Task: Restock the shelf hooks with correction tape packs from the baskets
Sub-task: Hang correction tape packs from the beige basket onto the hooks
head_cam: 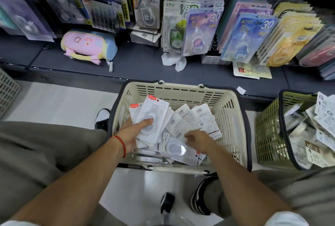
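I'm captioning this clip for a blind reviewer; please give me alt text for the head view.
The left hand holds a fanned stack of white correction tape packs over a cream basket, while the right hand reaches among loose packs inside. Beyond it, hanging packs line a dark shelf; a green basket stands at right.

A pastel plush pencil case (88,46) in pink, yellow and blue lies on the dark shelf ledge at the far left, its zipper pull (110,66) hanging over the near edge. Right of it on the same ledge sits a crumpled white wrapper (174,62), and a small white paper slip (241,90) lies further right. On the pale floor, a black-and-white shoe (102,119) shows near the left, and a small black cylinder (167,202) stands at the near edge.
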`<state>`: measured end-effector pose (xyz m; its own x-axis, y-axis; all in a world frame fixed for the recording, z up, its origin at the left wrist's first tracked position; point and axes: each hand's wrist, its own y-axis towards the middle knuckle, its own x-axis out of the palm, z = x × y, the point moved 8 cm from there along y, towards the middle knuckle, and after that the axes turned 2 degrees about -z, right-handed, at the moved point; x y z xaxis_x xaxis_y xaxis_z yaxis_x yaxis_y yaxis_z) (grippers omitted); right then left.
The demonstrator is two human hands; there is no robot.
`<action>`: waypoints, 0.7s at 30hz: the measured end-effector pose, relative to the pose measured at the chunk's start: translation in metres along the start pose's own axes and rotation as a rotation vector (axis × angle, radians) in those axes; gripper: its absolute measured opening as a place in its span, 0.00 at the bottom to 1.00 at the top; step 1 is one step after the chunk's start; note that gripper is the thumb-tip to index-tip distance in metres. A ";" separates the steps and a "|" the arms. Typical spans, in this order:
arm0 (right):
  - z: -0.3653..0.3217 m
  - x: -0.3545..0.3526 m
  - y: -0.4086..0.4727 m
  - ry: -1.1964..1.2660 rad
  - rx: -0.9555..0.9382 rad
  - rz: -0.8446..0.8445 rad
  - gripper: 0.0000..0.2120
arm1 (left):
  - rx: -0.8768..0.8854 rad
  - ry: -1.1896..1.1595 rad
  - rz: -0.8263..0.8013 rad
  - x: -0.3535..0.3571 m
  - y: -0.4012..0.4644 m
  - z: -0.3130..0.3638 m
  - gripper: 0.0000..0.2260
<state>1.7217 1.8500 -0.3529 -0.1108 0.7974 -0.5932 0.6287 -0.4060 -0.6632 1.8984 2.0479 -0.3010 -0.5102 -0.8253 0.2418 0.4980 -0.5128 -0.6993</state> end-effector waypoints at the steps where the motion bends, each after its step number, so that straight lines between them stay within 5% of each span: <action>1: 0.002 0.014 0.001 -0.059 -0.014 -0.065 0.20 | 0.000 -0.006 -0.001 0.000 -0.001 0.001 0.22; 8: 0.018 0.025 0.005 -0.276 0.081 -0.158 0.22 | 0.027 0.025 -0.025 0.006 -0.005 0.004 0.21; 13: 0.025 -0.024 -0.011 -0.015 0.048 -0.013 0.12 | 0.047 0.030 -0.049 0.007 -0.002 0.006 0.29; 17: -0.025 -0.114 -0.047 0.379 -0.208 0.119 0.06 | 0.079 0.036 -0.083 0.014 -0.003 0.013 0.36; 21: -0.077 -0.175 -0.083 0.434 -0.364 0.203 0.03 | 0.128 0.018 -0.204 0.039 -0.011 0.028 0.28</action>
<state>1.7479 1.7788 -0.1593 0.3153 0.8602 -0.4007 0.8362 -0.4515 -0.3114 1.8928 2.0151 -0.2653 -0.6212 -0.6979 0.3564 0.4674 -0.6951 -0.5462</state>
